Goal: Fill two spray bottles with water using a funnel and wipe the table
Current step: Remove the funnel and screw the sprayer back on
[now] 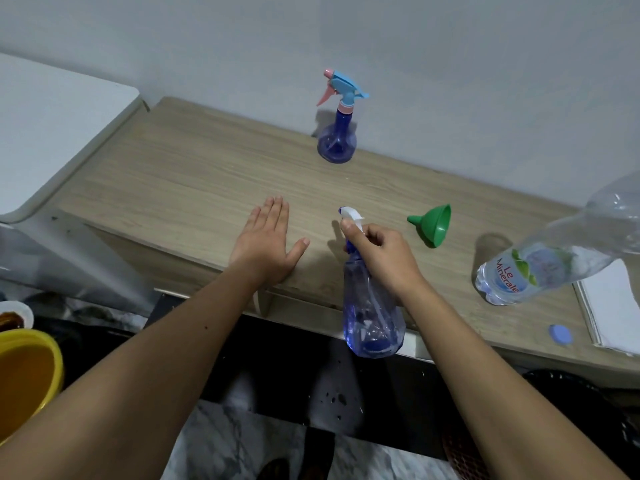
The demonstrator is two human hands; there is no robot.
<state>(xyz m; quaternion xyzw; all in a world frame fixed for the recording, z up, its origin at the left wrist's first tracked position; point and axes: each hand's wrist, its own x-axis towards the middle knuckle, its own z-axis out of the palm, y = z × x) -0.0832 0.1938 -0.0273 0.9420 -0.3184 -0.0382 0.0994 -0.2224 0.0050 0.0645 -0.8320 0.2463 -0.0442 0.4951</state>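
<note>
My right hand [379,258] grips the neck and white trigger head of a clear blue spray bottle [372,313], which stands or hangs at the table's front edge. My left hand [268,242] lies flat, palm down, on the wooden table [180,188], fingers straight. A second blue spray bottle [337,133] with a blue and pink trigger head stands upright at the back by the wall. A green funnel [433,225] lies on its side to the right of my right hand. A large clear water bottle [554,258] stands uncapped at the right.
A blue bottle cap [560,335] lies near the front edge at the right, beside a white folded cloth or paper [613,306]. A white surface [52,126] adjoins the table on the left. A yellow bucket [27,368] sits low at the left.
</note>
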